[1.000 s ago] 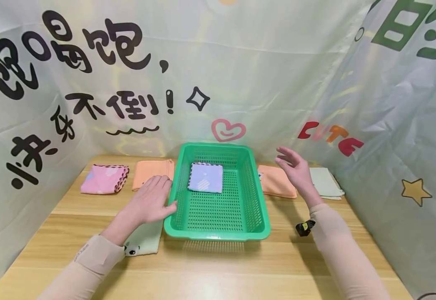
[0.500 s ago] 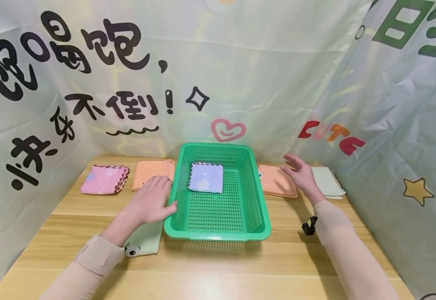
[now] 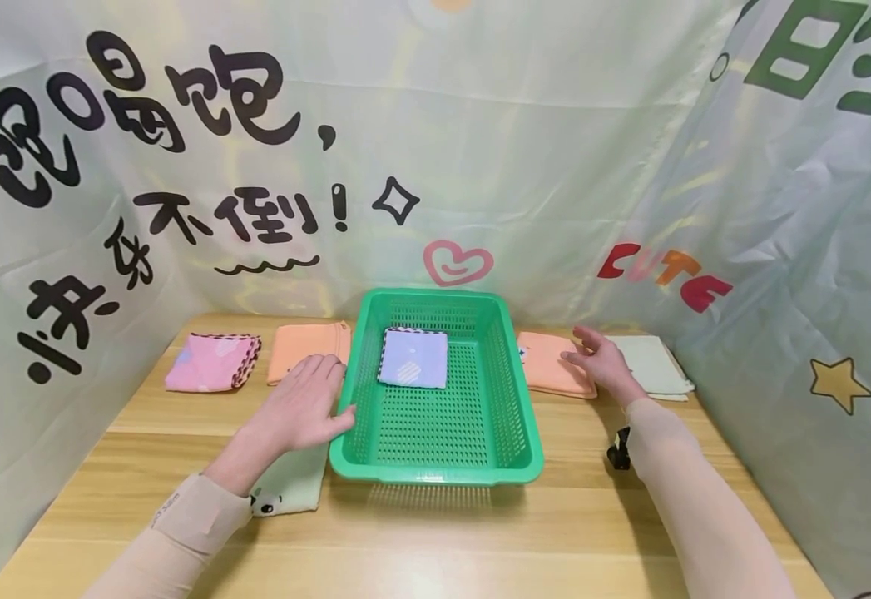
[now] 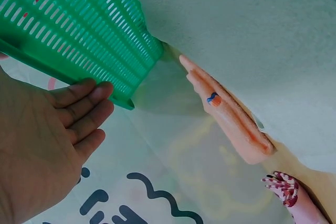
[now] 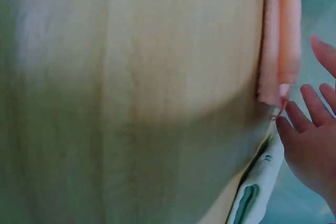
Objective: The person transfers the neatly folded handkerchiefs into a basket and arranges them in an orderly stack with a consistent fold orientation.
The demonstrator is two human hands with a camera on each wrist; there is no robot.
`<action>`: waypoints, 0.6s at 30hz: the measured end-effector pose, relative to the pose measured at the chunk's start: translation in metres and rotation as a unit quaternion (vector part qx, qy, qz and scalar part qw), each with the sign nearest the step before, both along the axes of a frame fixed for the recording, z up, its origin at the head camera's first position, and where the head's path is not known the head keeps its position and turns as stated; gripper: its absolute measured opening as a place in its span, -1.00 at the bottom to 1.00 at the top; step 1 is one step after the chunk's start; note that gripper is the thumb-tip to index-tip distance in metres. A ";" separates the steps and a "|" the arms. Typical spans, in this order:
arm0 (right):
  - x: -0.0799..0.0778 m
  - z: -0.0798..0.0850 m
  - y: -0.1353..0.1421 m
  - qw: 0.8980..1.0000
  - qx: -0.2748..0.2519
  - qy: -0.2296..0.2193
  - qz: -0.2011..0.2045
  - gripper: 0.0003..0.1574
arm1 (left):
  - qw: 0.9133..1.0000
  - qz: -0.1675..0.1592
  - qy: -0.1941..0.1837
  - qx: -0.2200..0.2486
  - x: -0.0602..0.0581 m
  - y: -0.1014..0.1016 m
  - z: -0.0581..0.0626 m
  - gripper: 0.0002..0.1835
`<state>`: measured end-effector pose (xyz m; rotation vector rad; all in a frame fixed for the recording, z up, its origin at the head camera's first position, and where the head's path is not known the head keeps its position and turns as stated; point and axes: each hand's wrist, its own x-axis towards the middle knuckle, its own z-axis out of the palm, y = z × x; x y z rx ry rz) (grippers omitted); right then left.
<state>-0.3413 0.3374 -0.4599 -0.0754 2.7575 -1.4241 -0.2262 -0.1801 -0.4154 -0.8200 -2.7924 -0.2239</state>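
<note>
My left hand (image 3: 300, 403) lies along the left rim of a green plastic basket (image 3: 435, 476), fingers straight and touching it; the left wrist view shows the palm side beside the basket wall (image 4: 100, 30). Inside the basket, toward its back left, is a folded lavender towel (image 3: 414, 359). My right hand (image 3: 601, 362) hovers by the right end of a folded orange towel (image 3: 552, 366), fingers loosely bent and holding nothing. The right wrist view has its fingertips near that orange towel (image 5: 281, 30), with a folded white towel (image 5: 257, 182) below.
Left of the basket lie a folded pink towel (image 3: 212, 363), another orange towel (image 3: 293, 343) and a pale green towel (image 3: 293, 482), partly hidden under my left arm. A whitish folded towel (image 3: 650, 364) lies behind my right wrist. A printed cloth (image 3: 525, 166) walls the wooden table (image 3: 435, 549).
My right hand has moved a little right and down, from above the orange towel to close by its right end. The left hand stays on the basket rim.
</note>
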 end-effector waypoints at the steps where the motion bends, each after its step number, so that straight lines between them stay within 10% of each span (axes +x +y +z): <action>1: -0.001 -0.002 0.001 1.000 0.003 -0.005 0.003 -0.04 | 1.000 -0.001 0.001 0.000 0.000 0.000 0.000 -0.58; 18: -0.011 -0.013 0.010 0.994 0.102 -0.026 0.023 -0.04 | 1.000 -0.002 0.004 0.000 0.000 0.000 0.000 -0.56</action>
